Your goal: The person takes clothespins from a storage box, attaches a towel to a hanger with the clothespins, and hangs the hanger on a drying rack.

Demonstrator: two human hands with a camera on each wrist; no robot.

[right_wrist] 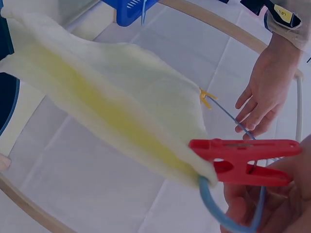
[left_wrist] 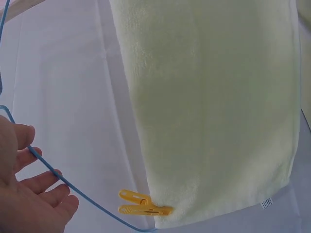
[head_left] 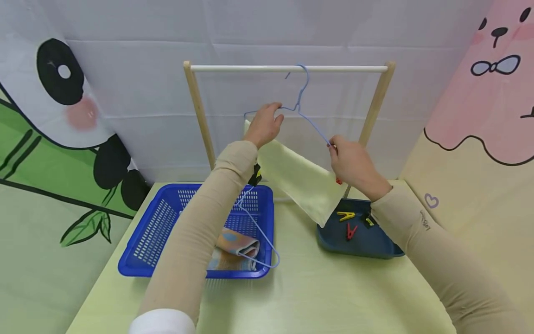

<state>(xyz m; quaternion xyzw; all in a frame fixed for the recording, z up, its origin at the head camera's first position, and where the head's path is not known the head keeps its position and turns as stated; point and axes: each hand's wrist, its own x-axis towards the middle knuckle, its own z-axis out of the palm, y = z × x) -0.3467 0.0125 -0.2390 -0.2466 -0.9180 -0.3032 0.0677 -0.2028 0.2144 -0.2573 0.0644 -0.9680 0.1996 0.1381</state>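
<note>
A blue wire hanger (head_left: 312, 121) has its hook looped over the white bar. A pale yellow towel (head_left: 298, 178) hangs slanted from it, its right end lower. A yellow clothespin (left_wrist: 141, 204) grips one towel corner at the hanger's left end, and a red clothespin (right_wrist: 243, 160) the other at the right end. My left hand (head_left: 265, 124) touches the hanger's left arm, the wire lying across its loosely extended fingers (left_wrist: 41, 182). With thumb and fingers, my right hand (head_left: 354, 164) pinches the hanger's right arm, just above the red clothespin.
The rack has a white bar (head_left: 250, 68) on wooden legs (head_left: 199, 111). A blue basket (head_left: 143, 246) at left holds a folded patterned towel (head_left: 233, 260) and another wire hanger (head_left: 260, 227). A dark tray (head_left: 333, 241) at right holds yellow, red and black clothespins.
</note>
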